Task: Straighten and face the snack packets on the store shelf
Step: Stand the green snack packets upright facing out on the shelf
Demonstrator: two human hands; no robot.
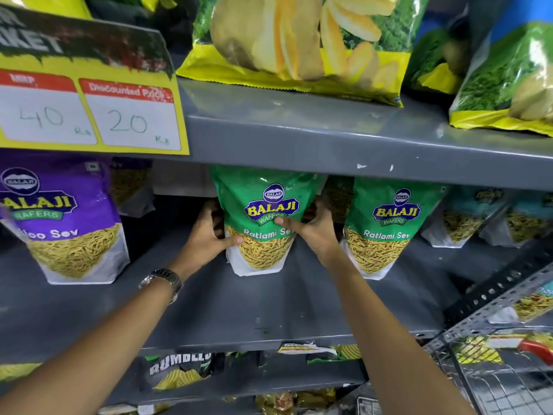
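Note:
A green Ratlami Sev packet (pixel 263 202) stands upright in the middle of the grey shelf (pixel 239 307), label facing me. My left hand (pixel 206 235) grips its left side and my right hand (pixel 314 229) grips its right side, thumbs across the front. A second green Ratlami Sev packet (pixel 389 223) stands just to the right, also facing out. A purple Aloo Sev packet (pixel 65 217) stands at the left. More packets sit behind in shadow, partly hidden.
Teal packets (pixel 466 217) stand at the far right of the shelf. Yellow-green chip bags (pixel 299 43) lie on the shelf above. A yellow price card (pixel 89 115) hangs at upper left. A wire basket (pixel 493 372) is at lower right.

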